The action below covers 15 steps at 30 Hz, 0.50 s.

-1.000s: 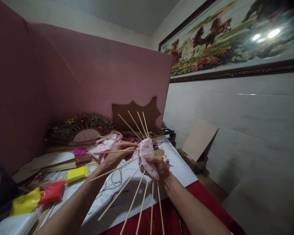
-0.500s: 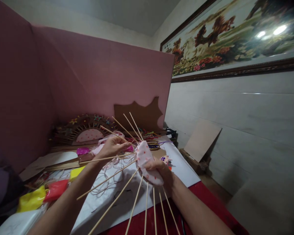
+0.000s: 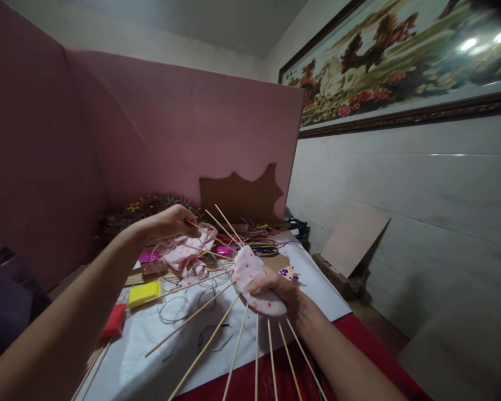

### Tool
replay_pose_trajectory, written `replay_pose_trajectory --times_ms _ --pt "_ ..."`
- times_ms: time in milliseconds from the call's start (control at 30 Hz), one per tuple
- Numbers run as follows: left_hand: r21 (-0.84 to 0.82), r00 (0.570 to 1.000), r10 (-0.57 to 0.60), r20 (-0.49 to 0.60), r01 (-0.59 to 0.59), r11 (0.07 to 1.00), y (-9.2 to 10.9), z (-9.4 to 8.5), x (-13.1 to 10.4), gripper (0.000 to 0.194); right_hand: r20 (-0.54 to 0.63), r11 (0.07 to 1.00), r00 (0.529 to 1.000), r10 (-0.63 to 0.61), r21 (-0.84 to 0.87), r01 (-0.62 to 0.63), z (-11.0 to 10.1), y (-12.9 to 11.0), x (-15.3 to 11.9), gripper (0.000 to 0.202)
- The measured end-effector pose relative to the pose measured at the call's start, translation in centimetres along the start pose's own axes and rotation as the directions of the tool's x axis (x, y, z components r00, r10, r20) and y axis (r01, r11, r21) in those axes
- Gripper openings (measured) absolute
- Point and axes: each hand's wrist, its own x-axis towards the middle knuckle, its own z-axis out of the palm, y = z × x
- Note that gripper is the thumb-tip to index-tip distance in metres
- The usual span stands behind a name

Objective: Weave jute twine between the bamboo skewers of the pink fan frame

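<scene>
A half-round pad covered in pale pink cloth with red dots [image 3: 247, 273] has long thin wooden sticks [image 3: 211, 338] fanning out from its curved edge. My right hand [image 3: 278, 287] grips the pad along its straight side, thumb on top. Up and to the left, my left hand [image 3: 178, 221] is closed at the outer end of one of the upper sticks, its fingertips pinched on it. Below that hand lies crumpled pink dotted cloth [image 3: 186, 253], with loose thin cord [image 3: 171, 309] on the white sheet.
Yellow [image 3: 145, 293] and red [image 3: 115, 321] packets lie at the left of the white sheet [image 3: 317, 289]. A brown jagged cardboard piece [image 3: 242, 197] leans on the pink partition [image 3: 183, 122]. A small patterned piece [image 3: 288, 273] sits right of the pad. Red cloth [image 3: 371, 345] covers the near edge.
My left hand has slid outward, up and left, from near the pad to the stick's far end. My right hand still holds the pad. The view has shifted slightly.
</scene>
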Motion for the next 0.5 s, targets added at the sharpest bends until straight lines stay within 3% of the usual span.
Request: replay_pose_trajectory --times_ms 133,233,300,367,433,500 --pt "0.385 0.986 -0.105 -0.128 0.147 0.911 1.3 -1.1 0.1 0.02 -0.031 0.999 0.999 -0.012 -0.045 0.011 -0.1 -0.3 0.1 0.027" --pt "0.539 0.972 -0.123 -0.2 0.214 0.815 2.1 -1.6 0.2 0.026 -0.071 0.997 0.997 -0.017 -0.08 0.012 0.1 -0.4 0.1 0.025" --pt "0.563 0.983 -0.067 -0.17 0.153 0.812 2.7 -1.7 0.3 0.029 -0.098 0.994 0.995 -0.004 -0.109 -0.007 0.4 -0.4 0.1 0.025" --pt "0.535 0.998 0.006 -0.062 0.028 0.844 3.6 -1.4 0.4 0.027 -0.117 0.99 0.993 0.004 -0.142 -0.021 0.7 -0.3 0.1 0.025" --pt "0.477 0.997 0.062 0.049 -0.077 0.875 4.6 -0.7 0.6 0.024 -0.122 0.981 0.993 0.002 -0.19 -0.026 0.9 -0.1 0.1 0.027" --pt "0.455 0.991 0.106 0.08 -0.131 0.881 5.5 -0.1 1.0 0.021 -0.108 0.97 0.994 0.008 -0.243 -0.034 0.9 0.0 0.2 0.029"
